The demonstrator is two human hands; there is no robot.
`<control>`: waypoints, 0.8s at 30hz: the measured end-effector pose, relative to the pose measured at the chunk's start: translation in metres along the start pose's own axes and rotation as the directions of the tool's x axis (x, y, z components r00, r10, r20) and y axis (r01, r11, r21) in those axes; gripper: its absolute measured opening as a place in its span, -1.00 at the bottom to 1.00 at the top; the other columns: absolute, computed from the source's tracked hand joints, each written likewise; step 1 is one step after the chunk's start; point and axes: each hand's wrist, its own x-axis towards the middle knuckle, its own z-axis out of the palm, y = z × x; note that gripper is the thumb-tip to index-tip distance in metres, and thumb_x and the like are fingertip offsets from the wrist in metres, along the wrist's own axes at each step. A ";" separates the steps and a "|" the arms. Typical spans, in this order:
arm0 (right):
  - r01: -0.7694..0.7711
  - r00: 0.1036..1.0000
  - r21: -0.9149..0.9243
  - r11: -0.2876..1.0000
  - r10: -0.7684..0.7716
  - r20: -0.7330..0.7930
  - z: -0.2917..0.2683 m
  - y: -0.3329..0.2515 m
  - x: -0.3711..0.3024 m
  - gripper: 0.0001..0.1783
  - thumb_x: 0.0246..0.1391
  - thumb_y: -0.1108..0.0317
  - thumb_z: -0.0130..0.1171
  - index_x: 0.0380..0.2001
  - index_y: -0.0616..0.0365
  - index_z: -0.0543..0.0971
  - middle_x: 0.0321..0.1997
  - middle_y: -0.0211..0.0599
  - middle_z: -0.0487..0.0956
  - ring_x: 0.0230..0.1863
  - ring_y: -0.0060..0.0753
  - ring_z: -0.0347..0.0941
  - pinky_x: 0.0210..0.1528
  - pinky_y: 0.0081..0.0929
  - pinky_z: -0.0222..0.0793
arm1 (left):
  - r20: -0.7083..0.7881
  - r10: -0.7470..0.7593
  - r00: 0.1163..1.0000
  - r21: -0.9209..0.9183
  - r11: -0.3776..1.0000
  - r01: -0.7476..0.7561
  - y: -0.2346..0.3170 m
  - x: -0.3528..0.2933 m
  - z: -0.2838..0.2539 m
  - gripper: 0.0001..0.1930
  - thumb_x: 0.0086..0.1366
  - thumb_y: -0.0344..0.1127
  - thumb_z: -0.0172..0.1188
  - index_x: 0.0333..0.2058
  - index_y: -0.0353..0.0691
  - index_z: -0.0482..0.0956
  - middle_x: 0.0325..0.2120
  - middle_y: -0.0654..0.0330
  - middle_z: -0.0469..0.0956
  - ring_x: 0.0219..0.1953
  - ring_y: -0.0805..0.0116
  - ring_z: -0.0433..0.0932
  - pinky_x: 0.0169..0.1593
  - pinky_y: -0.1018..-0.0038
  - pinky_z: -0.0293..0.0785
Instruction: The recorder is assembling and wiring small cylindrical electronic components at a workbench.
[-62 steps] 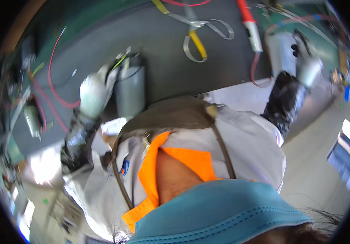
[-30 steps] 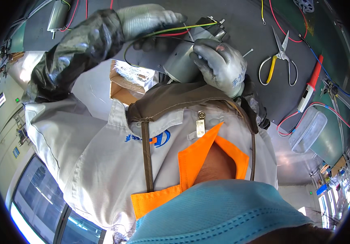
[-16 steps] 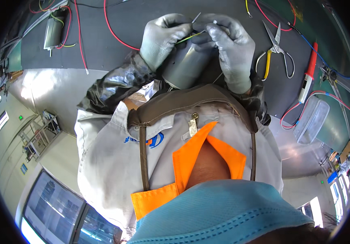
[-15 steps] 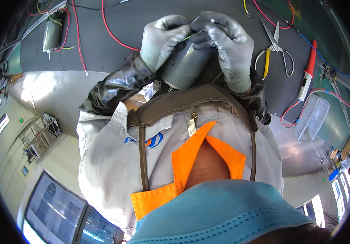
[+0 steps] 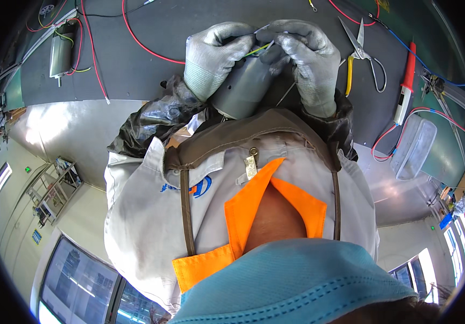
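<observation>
A dark grey metal cylinder, like a motor housing (image 5: 243,89), lies tilted against my apron, below and between my two gloved hands. A short yellow-green wire (image 5: 258,50) rises from its far end toward my right fingertips. My right hand (image 5: 313,62) is closed, its thumb and fingers pinching around the wire's end. My left hand (image 5: 215,62) pinches thumb to forefinger beside the wire, fingertips nearly touching the right ones. A thin, pale piece shows between both sets of fingertips; what it is cannot be made out.
Scissors (image 5: 359,54) with a yellow grip lie right of my hands, then a red-and-white tool (image 5: 405,89) on a cable and a grey tray (image 5: 415,148). Another cylinder (image 5: 60,54) with wires stands at left. Red wires (image 5: 143,43) cross the dark table (image 5: 130,81).
My right fingers have shifted and curled, and more of the yellow-green wire shows between the hands. The cylinder stays between them. The whole view has shifted slightly.
</observation>
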 end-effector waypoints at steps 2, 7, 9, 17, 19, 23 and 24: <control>0.026 0.999 -0.003 1.000 -0.026 -0.034 0.003 0.001 -0.002 -0.75 0.21 0.54 0.10 -0.06 0.40 0.55 -0.22 0.02 0.67 -0.44 -0.34 0.64 -0.50 -0.55 0.58 | -0.018 0.126 0.992 0.114 0.986 -0.123 -0.002 0.000 0.000 -0.80 0.24 -0.39 0.32 -0.19 -0.36 0.68 -0.31 0.14 0.69 -0.30 0.53 0.62 -0.18 0.56 0.56; 0.093 0.985 -0.081 0.992 -0.103 -0.137 0.001 0.008 -0.003 -0.60 0.16 0.43 0.22 0.05 0.35 0.53 -0.27 -0.11 0.67 -0.52 -0.50 0.56 -0.59 -0.67 0.41 | 0.004 0.273 0.962 0.252 0.931 -0.265 0.002 0.003 0.004 -0.81 0.20 -0.40 0.31 -0.22 -0.34 0.69 -0.32 0.06 0.68 -0.30 0.39 0.66 -0.15 0.50 0.57; 0.020 0.992 0.010 1.000 -0.018 -0.121 0.002 0.007 -0.005 -0.52 0.15 0.49 0.20 0.15 0.30 0.45 -0.26 -0.19 0.65 -0.43 -0.54 0.56 -0.47 -0.69 0.44 | 0.011 0.318 0.948 0.284 0.908 -0.308 0.001 0.004 0.003 -0.82 0.20 -0.40 0.31 -0.23 -0.34 0.68 -0.33 0.05 0.68 -0.30 0.36 0.66 -0.16 0.49 0.56; -0.282 0.957 0.004 0.959 0.281 -0.065 -0.012 -0.012 0.010 -0.61 0.08 0.58 0.20 0.03 0.31 0.54 -0.49 -0.38 0.54 -0.54 -0.56 0.47 -0.52 -0.61 0.38 | 0.080 0.374 0.924 0.252 0.889 -0.382 0.003 0.009 0.013 -0.84 0.18 -0.42 0.31 -0.26 -0.30 0.68 -0.37 0.06 0.67 -0.34 0.31 0.66 -0.22 0.45 0.57; -0.282 0.956 -0.281 0.917 0.293 -0.004 -0.018 -0.019 0.013 -0.58 0.15 0.39 0.25 0.07 0.32 0.54 -0.30 -0.24 0.66 -0.58 -0.61 0.49 -0.60 -0.70 0.35 | 0.070 0.364 0.929 0.240 0.898 -0.370 0.005 0.011 0.022 -0.84 0.17 -0.42 0.31 -0.26 -0.30 0.68 -0.38 0.06 0.67 -0.35 0.31 0.65 -0.22 0.45 0.56; -0.185 0.982 -0.479 0.858 0.137 -0.132 -0.018 -0.015 -0.005 -0.76 0.16 0.32 0.25 -0.13 0.15 0.68 -0.33 -0.37 0.70 -0.52 -0.59 0.58 -0.53 -0.61 0.47 | 0.107 0.443 0.890 0.309 0.836 -0.454 0.015 0.010 0.033 -0.83 0.16 -0.42 0.31 -0.25 -0.28 0.68 -0.38 0.03 0.66 -0.35 0.22 0.66 -0.23 0.42 0.57; 0.369 0.894 -0.658 0.656 -0.444 0.058 -0.018 0.003 0.001 -0.77 0.12 0.27 0.28 -0.19 0.13 0.70 -0.36 -0.32 0.69 -0.48 -0.47 0.59 -0.42 -0.50 0.50 | 0.138 0.497 0.857 0.393 0.766 -0.508 0.018 0.008 0.034 -0.81 0.14 -0.42 0.31 -0.23 -0.27 0.68 -0.37 0.02 0.65 -0.35 0.19 0.66 -0.24 0.41 0.57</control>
